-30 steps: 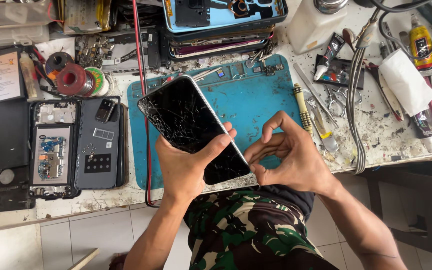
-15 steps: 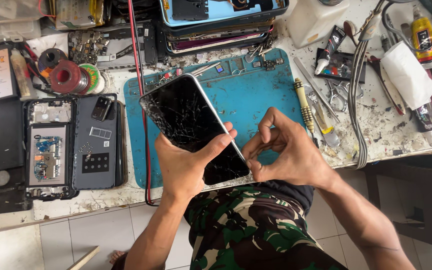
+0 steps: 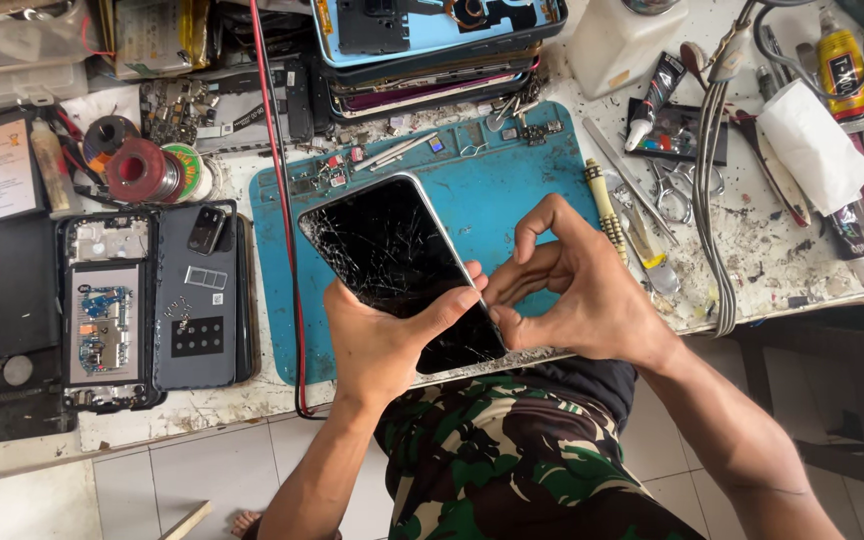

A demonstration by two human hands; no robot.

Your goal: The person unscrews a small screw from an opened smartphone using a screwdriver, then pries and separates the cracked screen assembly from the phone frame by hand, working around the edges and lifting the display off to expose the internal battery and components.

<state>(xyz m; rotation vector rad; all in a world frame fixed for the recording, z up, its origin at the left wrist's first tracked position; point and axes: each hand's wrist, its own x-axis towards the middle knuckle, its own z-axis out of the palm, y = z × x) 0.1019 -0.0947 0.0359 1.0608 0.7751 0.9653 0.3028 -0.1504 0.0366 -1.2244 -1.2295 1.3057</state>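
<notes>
Frame centre, near edge: left hand (image 3: 392,345) fingers wrapped round cracked phone (image 3: 397,265), held tilted above blue mat (image 3: 512,190). Right hand (image 3: 582,295) fingers pinched closed at phone's right edge; pinched item too small to tell. Left of frame: opened phone (image 3: 102,310) on bench (image 3: 772,250). Top: phone stack (image 3: 432,50).

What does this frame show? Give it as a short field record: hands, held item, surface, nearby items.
left hand: holds the cracked phone from below, thumb across its lower edge
right hand: fingertips pinched at the phone's right edge, beside the left thumb
held item: dark phone, glass heavily cracked, tilted over the mat
surface: blue work mat on a stained white bench
left of mat: opened phone body and dark back cover
right of mat: yellow-handled screwdriver, tweezers, glue tubes
top: stack of phone parts
</notes>
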